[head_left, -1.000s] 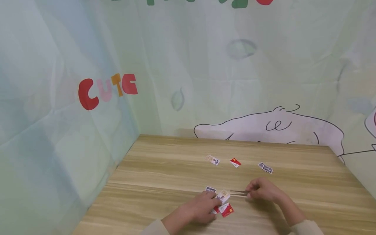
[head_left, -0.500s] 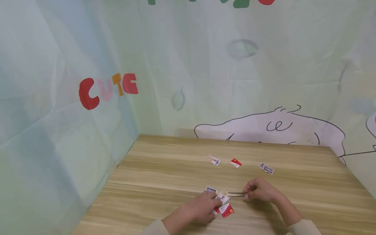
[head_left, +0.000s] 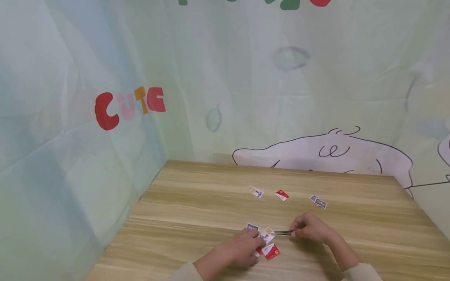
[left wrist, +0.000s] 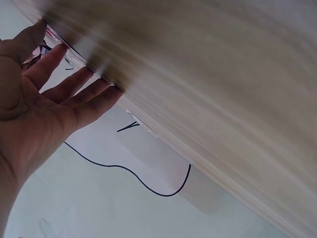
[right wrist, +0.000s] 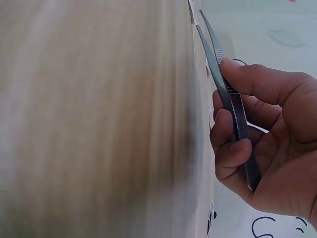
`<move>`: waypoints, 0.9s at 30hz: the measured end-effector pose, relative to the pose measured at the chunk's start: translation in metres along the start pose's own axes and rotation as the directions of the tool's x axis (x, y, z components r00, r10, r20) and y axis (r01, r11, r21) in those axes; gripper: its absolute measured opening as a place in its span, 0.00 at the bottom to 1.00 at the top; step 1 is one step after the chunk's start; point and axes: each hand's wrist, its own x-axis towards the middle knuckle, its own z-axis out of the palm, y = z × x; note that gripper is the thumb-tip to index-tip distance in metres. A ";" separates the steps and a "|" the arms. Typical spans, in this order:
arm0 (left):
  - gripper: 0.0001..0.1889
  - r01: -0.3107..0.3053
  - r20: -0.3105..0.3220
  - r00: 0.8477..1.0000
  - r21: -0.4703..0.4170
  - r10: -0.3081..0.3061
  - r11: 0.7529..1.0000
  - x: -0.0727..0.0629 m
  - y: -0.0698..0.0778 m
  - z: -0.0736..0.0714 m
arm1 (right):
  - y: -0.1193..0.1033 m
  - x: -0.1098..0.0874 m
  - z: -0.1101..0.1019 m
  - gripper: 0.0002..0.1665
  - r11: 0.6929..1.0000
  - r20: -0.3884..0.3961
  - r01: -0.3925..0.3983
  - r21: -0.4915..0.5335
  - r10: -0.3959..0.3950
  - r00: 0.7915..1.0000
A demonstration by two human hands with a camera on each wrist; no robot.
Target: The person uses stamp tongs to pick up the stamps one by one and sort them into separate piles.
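Note:
My left hand point(head_left: 242, 248) rests on a small cluster of stamps on the table, its fingertips pressing down. Under and beside those fingers lie a dark stamp point(head_left: 251, 226), a pale stamp point(head_left: 267, 234) with a printed figure, and a red-and-white stamp point(head_left: 272, 252); another red one is mostly covered. My right hand point(head_left: 312, 227) grips metal tweezers point(head_left: 284, 233), whose tips meet the pale stamp's right edge. In the right wrist view, thumb and fingers pinch the tweezers point(right wrist: 233, 104) along their ridged sides. The left wrist view shows the left hand point(left wrist: 54, 101) with fingers extended to the tabletop.
Farther back on the wooden table point(head_left: 197, 210) lie a pale stamp pair point(head_left: 254, 191), a red-and-white stamp point(head_left: 282, 194) and dark overlapping stamps point(head_left: 318, 201), spaced in a row. A printed fabric backdrop point(head_left: 190, 97) rises behind the table and along its left side.
My right hand has moved slightly left, bringing the tweezers onto the pale stamp's edge. The tweezer arms have drawn closer together. My left hand stays in place.

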 end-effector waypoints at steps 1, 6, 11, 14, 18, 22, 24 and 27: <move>0.22 0.002 0.001 1.000 -0.003 -0.002 1.000 0.000 0.000 0.000 | 0.000 0.000 0.000 0.06 1.000 0.001 0.006 -0.005 -0.006 1.000; 0.22 0.010 0.002 1.000 -0.011 -0.010 1.000 0.000 -0.001 0.001 | 0.001 0.000 0.000 0.05 0.999 0.009 0.039 -0.036 -0.038 0.999; 0.21 0.005 0.000 1.000 -0.013 -0.005 1.000 0.001 -0.001 0.001 | 0.004 0.002 0.000 0.03 0.996 0.015 0.059 -0.060 -0.058 0.998; 0.21 -0.002 -0.009 1.000 -0.009 0.002 1.000 0.002 -0.001 0.001 | 0.004 0.002 0.000 0.03 0.995 0.015 0.072 -0.065 -0.072 0.997; 0.21 -0.004 -0.019 1.000 -0.001 0.004 1.000 0.001 -0.002 0.002 | 0.002 0.002 0.000 0.02 0.992 0.005 0.114 -0.062 -0.114 0.993; 0.22 0.001 -0.019 1.000 -0.013 -0.001 1.000 0.000 -0.002 0.003 | 0.002 0.001 0.000 0.03 0.989 -0.004 0.134 -0.069 -0.135 0.991; 0.21 -0.002 -0.020 1.000 -0.020 0.001 1.000 0.000 -0.002 0.003 | 0.001 0.001 0.000 0.03 0.990 -0.004 0.126 -0.065 -0.127 0.992; 0.20 -0.006 -0.019 1.000 -0.026 0.005 1.000 0.001 -0.002 0.002 | 0.001 0.000 0.000 0.04 0.992 -0.009 0.117 -0.055 -0.117 0.993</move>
